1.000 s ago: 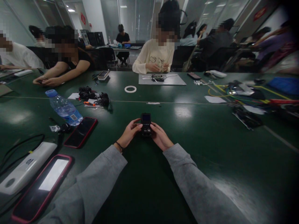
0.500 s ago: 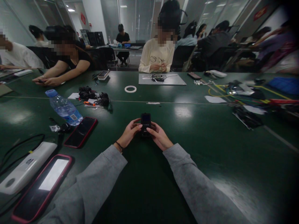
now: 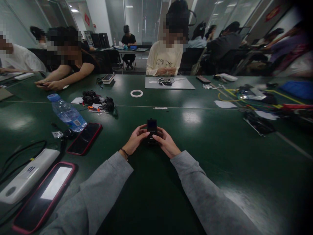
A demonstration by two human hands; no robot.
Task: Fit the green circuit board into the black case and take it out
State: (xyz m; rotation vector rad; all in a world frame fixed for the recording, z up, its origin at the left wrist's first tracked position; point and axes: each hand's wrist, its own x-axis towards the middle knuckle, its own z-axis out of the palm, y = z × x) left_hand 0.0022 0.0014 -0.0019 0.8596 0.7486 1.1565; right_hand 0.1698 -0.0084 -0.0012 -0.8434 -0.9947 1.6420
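Note:
A small black handheld device with a dark screen and buttons (image 3: 152, 125) is held upright between both hands, close to the green table top. My left hand (image 3: 136, 139) grips its left side, the thumb lying on the front. On the other side my right hand (image 3: 167, 142) holds it, with its thumb pressed to the front below the screen. The fingers behind the device are partly hidden. A dark bracelet circles my left wrist.
To the left are a water bottle (image 3: 67, 112), two red-cased phones (image 3: 84, 138) and a white power bank (image 3: 28, 176). Ahead lie bundled black cables (image 3: 97, 101) and a white tape ring (image 3: 136, 93). Across the green table (image 3: 232, 150) sits a person by a grey board (image 3: 181, 84).
The device has shifted very slightly to the left between my hands, which stay almost in place. My right thumb has moved a little left on its front.

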